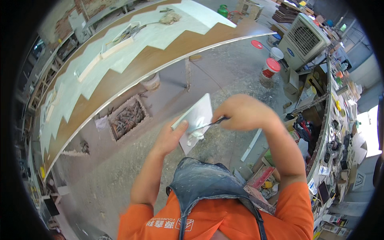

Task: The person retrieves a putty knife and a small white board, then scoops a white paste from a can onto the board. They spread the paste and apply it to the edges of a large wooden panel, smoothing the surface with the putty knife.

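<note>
Mid-frame, left hand fingers clamp the flat metal plate; right hand fingers pinch a putty knife. Tilt it and that white filler blob probably slides onto the floor.

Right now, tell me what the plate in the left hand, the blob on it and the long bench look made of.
Plate: flat, grey, dull sheen, likely metal, though coated board is possible.
Blob: white, soft-looking lump, probably putty or plaster; the tool in the right hand touches it.
Bench: brown wood-look top, patched with pale zigzag panels.
Left hand grips the plate's edge.
</note>
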The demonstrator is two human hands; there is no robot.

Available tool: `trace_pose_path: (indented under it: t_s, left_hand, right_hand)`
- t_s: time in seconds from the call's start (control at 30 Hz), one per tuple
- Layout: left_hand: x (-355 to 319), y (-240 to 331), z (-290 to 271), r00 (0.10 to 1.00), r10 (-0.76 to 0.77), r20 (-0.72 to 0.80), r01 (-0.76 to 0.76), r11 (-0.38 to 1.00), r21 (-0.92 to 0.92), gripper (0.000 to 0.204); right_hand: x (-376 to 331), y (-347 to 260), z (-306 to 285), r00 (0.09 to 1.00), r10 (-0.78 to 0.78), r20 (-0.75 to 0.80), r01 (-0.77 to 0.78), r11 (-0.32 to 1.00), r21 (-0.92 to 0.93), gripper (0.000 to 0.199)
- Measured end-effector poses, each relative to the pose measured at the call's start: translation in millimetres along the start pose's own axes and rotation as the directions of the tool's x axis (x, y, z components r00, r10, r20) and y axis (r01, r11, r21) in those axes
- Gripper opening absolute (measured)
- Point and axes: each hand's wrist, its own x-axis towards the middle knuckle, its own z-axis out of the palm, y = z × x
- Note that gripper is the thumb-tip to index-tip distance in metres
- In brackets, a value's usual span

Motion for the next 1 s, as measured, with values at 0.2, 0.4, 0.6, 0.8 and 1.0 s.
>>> trace_pose_path:
  t_s: [0.2,0.4,0.6,0.8,1.0]
  left_hand:
    - [25.0,3.3,25.7,0.951,-0.18,-0.25,0.035,0.871,-0.491,0.051]
    - [55.9,13.6,29.8,0.898,0.067,-0.435,-0.358,0.687,-0.632,0.055]
    - [68.4,4.3,33.0,0.81,0.208,-0.549,-0.486,0.761,-0.429,0.048]
    - [113.6,3.2,-7.3,0.869,0.192,-0.456,-0.402,0.811,-0.426,0.051]
    - [182.6,17.6,-63.4,0.904,0.147,-0.402,-0.303,0.884,-0.356,0.054]
  right_hand:
    - [-15.4,-13.0,-12.6,0.992,0.008,-0.122,-0.044,0.955,-0.294,0.019]
    - [-22.0,11.6,45.4,0.846,0.396,-0.358,-0.113,0.789,0.604,0.029]
    - [-3.1,47.1,65.4,0.851,0.463,0.248,-0.11,-0.305,0.946,0.046]
    - [40.5,66.3,27.2,0.875,0.361,-0.322,-0.204,0.879,0.431,0.032]
    - [132.0,87.4,-5.5,0.817,0.439,-0.374,-0.216,0.834,0.507,0.032]
